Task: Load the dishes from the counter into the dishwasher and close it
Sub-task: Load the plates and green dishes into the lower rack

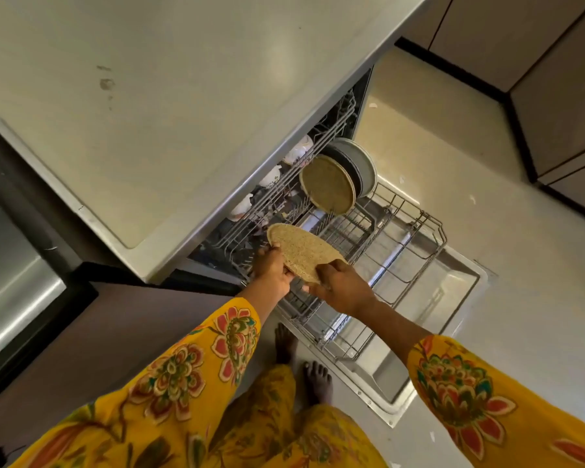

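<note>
Risk sits mostly in the two-handed hold on the round speckled tan plate [301, 253], which hangs above the pulled-out grey wire lower rack [402, 251], near its inner end and not yet in a slot. The left hand [272, 273] curls round the plate's near-left edge and the right hand [340, 288] pinches its near-right edge, so both grips lie on the same side and the far half is unsupported; letting go with one hand too early could, I judge, let it tip and knock on the wires. Further along the rack a second tan round plate [328, 185] already stands on edge, touching a pale grey-white plate [360, 168] behind it, so a careless push toward them could set them clattering. Overhead, the pale stone counter edge [250, 184] overhangs the wire upper rack [304, 170] holding white patterned cups [271, 175], which limits how high the plate can be lifted on that side. Open room lies to the right, where the lower rack's outer half stands bare above the open stainless dishwasher door [419, 349]. Bare feet [314, 380] stand just beside the door's corner, a likely place to stub a toe when stepping round to shut it.
</note>
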Action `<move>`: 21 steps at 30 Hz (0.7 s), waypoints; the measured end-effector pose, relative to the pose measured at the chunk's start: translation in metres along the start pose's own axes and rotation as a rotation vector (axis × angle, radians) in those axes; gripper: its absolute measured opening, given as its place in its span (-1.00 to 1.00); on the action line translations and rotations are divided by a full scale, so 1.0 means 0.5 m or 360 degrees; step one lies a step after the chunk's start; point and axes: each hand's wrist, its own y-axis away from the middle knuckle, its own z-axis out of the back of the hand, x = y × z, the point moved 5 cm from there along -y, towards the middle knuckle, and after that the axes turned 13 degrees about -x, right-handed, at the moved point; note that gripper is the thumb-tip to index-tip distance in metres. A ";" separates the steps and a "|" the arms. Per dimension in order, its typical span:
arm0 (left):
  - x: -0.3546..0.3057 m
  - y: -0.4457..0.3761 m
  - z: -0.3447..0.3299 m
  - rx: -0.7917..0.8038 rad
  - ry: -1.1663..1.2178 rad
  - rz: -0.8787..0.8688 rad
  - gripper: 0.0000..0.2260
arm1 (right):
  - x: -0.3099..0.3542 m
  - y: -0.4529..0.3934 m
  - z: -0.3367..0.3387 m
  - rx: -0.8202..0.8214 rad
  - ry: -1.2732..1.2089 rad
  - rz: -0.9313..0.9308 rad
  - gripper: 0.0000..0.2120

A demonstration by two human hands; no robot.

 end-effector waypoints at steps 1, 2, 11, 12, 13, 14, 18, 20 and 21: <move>-0.001 -0.010 -0.007 0.0008 0.0005 0.0011 -0.71 | -0.001 -0.011 0.000 -0.0020 0.0101 0.0068 -0.50; -0.003 -0.022 -0.016 0.0017 0.0012 0.0032 -0.70 | -0.003 -0.023 -0.001 -0.0038 0.0199 0.0102 -0.53; -0.027 -0.080 -0.114 0.0276 0.0081 0.0087 -0.71 | -0.067 -0.138 0.000 -0.0161 0.0447 -0.0008 -0.64; -0.028 -0.091 -0.121 0.0303 0.0070 0.0080 -0.73 | -0.076 -0.158 0.003 -0.0183 0.0415 -0.0026 -0.65; -0.028 -0.102 -0.126 0.0326 0.0046 0.0074 -0.76 | -0.087 -0.178 0.005 -0.0212 0.0388 -0.0048 -0.67; -0.028 -0.116 -0.131 0.0342 0.0017 0.0072 -0.80 | -0.099 -0.201 0.007 -0.0245 0.0361 -0.0075 -0.68; -0.009 -0.174 -0.119 0.0308 -0.0013 0.0113 -0.78 | -0.153 -0.299 0.006 -0.0350 0.0266 -0.0204 -0.69; 0.004 -0.203 -0.104 0.0264 -0.0026 0.0130 -0.77 | -0.174 -0.351 0.003 -0.0378 0.0246 -0.0257 -0.68; 0.010 -0.215 -0.096 0.0237 -0.0042 0.0135 -0.76 | -0.183 -0.372 0.003 -0.0385 0.0245 -0.0285 -0.68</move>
